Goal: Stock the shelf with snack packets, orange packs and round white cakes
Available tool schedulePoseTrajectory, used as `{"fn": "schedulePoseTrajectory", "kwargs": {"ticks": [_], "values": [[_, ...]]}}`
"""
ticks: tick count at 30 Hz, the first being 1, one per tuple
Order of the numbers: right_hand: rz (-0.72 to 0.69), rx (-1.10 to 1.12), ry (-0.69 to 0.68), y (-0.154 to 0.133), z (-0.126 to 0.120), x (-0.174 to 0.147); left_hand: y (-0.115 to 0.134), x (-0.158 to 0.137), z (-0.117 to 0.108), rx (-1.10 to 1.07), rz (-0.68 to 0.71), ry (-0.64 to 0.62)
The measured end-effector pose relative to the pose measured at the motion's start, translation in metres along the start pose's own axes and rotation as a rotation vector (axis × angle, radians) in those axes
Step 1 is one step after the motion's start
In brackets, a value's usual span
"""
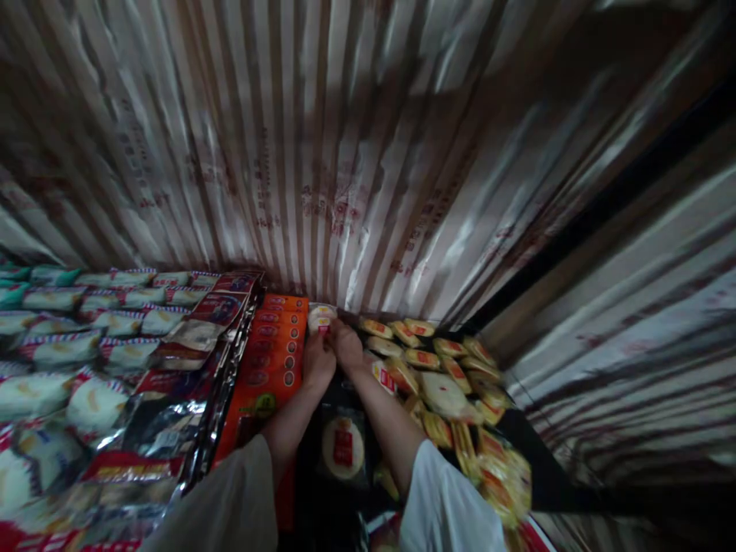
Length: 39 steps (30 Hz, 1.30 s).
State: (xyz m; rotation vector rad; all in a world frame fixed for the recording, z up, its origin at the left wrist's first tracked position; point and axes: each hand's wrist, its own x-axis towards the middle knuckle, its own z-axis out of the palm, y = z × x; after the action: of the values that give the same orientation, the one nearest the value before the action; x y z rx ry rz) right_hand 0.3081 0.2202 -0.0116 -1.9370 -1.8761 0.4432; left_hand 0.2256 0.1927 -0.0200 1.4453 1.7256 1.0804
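Both my arms reach to the far edge of the display, where my hands meet. My left hand (319,360) and my right hand (346,345) are closed at the near edge of a pale round packaged cake (320,313) with a small red label. The fingertips are partly hidden and blurred. Between my forearms, a similar round packaged cake (343,445) in clear wrap lies flat on the black surface. Left of my hands runs a row of overlapping orange packets (270,349). To the right are scattered yellowish packaged cakes (422,358) with orange-red labels.
Rows of white packaged breads (60,345) and shiny dark packets (169,402) fill the left side. Behind the display hangs a pleated, printed plastic curtain (345,169). A dark slanted pole (575,230) stands at the right, beside more sheeting.
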Motion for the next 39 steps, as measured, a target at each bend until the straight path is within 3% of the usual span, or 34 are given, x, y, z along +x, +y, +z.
{"fn": "schedulePoseTrajectory", "kwargs": {"ticks": [5, 9, 17, 23, 26, 29, 33, 39], "values": [[-0.061, -0.093, 0.083, -0.002, -0.004, -0.007, 0.01, -0.01, -0.013, 0.116, 0.049, -0.074], [-0.103, -0.029, 0.179, -0.004, -0.017, -0.03, 0.016, -0.036, -0.031, 0.177, 0.093, -0.115], [-0.106, 0.151, 0.129, -0.001, -0.04, -0.135, 0.007, -0.117, -0.071, 0.571, 0.111, -0.388], [-0.064, -0.073, -0.016, -0.006, -0.035, -0.201, 0.006, -0.147, -0.074, 0.625, 0.074, -0.424], [-0.022, -0.177, -0.088, -0.014, -0.033, -0.211, 0.009, -0.152, -0.073, 0.594, 0.043, -0.418], [-0.009, -0.148, -0.068, -0.017, -0.032, -0.212, 0.006, -0.156, -0.073, 0.536, 0.011, -0.411], [-0.047, -0.009, 0.043, -0.011, -0.026, -0.209, -0.008, -0.157, -0.071, 0.402, -0.054, -0.348], [-0.122, 0.205, 0.272, -0.002, -0.022, -0.206, -0.018, -0.149, -0.064, -0.11, -0.232, -0.144]]}}
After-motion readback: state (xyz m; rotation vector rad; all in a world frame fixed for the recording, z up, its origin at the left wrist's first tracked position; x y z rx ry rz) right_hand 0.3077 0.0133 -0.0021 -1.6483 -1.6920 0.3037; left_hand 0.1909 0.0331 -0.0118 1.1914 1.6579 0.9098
